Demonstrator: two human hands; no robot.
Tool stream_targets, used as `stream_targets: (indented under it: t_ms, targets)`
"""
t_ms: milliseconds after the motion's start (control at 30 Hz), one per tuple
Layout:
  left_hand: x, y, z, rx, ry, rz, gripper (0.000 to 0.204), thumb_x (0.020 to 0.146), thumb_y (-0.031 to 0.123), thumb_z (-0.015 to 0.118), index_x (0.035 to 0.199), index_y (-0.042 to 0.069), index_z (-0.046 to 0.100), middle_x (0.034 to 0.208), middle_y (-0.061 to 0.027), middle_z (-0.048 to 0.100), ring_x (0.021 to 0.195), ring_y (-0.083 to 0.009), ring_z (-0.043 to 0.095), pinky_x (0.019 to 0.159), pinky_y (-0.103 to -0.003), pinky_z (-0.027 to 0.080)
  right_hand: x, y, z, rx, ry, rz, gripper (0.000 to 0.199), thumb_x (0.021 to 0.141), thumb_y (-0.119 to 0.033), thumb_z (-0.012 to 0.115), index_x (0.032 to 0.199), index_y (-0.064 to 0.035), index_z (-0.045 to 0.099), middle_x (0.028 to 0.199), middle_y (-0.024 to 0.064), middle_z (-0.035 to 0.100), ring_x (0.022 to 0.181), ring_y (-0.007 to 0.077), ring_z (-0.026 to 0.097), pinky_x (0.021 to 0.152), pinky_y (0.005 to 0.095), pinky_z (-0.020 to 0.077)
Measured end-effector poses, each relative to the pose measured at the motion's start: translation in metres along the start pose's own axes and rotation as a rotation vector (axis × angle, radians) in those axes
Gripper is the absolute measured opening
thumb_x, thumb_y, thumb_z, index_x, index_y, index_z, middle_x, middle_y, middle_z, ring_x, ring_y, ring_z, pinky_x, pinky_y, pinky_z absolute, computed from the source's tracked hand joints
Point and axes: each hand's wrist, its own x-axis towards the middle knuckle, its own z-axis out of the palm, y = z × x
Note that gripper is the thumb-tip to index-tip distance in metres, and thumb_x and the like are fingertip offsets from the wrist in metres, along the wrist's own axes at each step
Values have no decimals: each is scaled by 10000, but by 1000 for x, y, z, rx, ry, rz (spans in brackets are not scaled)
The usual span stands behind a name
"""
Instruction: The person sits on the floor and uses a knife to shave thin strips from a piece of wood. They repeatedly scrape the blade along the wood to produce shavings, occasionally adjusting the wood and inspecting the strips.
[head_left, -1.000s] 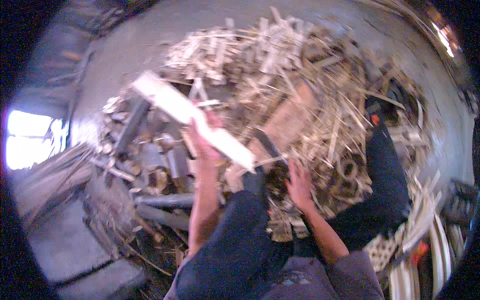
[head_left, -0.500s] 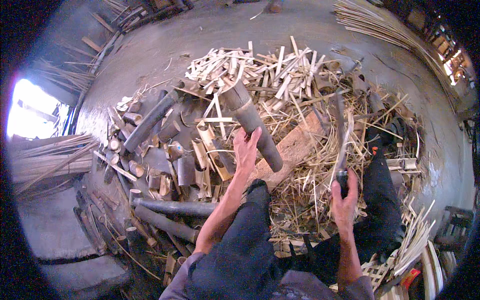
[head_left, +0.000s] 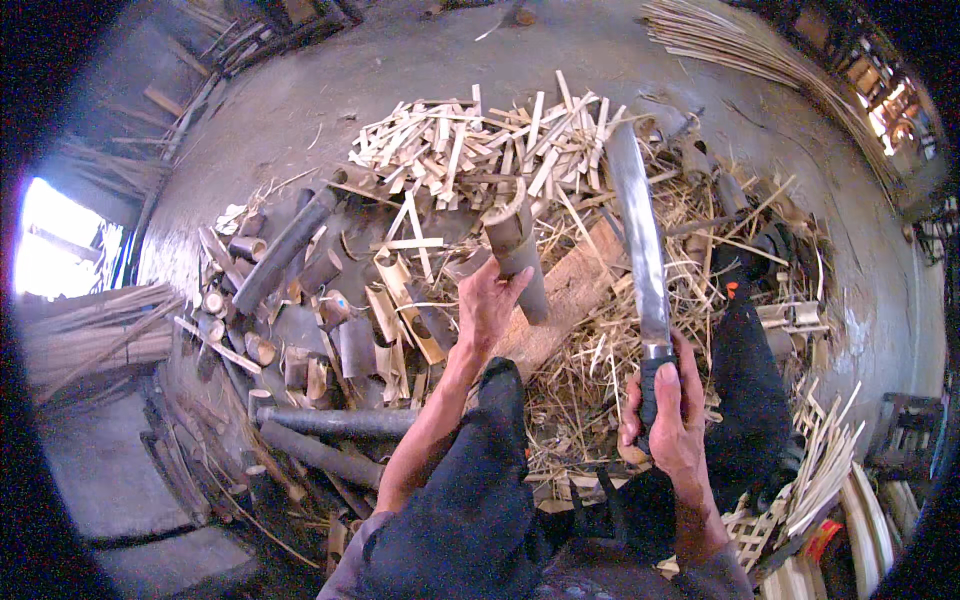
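Note:
My left hand (head_left: 486, 305) is closed round a grey-brown bamboo piece (head_left: 512, 232), its curved, hollow upper end tilted away from me. Whether this piece is whole or split is unclear, as my fingers cover part of it. Under it lies a reddish-brown wooden block (head_left: 572, 285). In my right hand (head_left: 672, 420) is a machete (head_left: 640, 235), gripped by its dark wrapped handle. Its broad, shiny blade points up and away from me, to the right of the bamboo and apart from it.
Beyond the block lies a heap of pale split bamboo strips (head_left: 430, 140). Cut bamboo sections (head_left: 358, 345) and a long dark pole (head_left: 345, 422) are on the left. Shavings (head_left: 600, 390) cover the floor between my legs; a strip bundle (head_left: 825, 470) sits at lower right.
The machete has swung up and turned, showing its blade broadside. The bamboo piece has tilted and turned in my left hand, so its hollow end now shows.

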Motion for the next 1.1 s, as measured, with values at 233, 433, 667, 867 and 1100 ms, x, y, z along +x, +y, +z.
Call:
stream_targets:
  t_ms: [233,433,667,867,1100]
  targets:
    - [-21,12,11,131,-97,85,175,816,102,707,910,-17,619,762,-102,643,638,-108,578,598,-275,478,12,-35,22,-61,-186,-7,464,999,-275,389,1400,-64,288,675,15,466,458,66,428,409,227,389]
    - [-26,2,15,76,-145,118,176,815,89,696,829,-24,562,755,-112,585,633,-170,546,595,-299,460,15,-42,30,-41,-241,68,440,1000,-246,386,1392,-60,309,682,-13,450,483,53,430,421,222,381]
    - [-28,-1,13,153,-148,186,179,803,85,696,830,-27,559,737,-127,555,629,-224,544,593,-314,450,17,-45,27,-53,-259,158,437,1009,-286,372,1385,-75,308,697,29,482,474,79,452,422,235,398]
    - [-29,7,12,167,-151,189,199,801,77,696,802,-32,530,695,-130,511,600,-222,472,587,-309,441,11,-45,32,13,-233,177,440,1011,-271,367,1397,-79,281,705,32,481,490,84,451,443,238,415]
    - [-29,0,13,183,-151,230,260,790,83,713,756,-34,483,673,-124,480,576,-211,408,559,-315,428,15,-39,20,-554,-225,-74,436,976,-247,436,1348,-41,342,695,117,554,546,263,555,549,388,457]
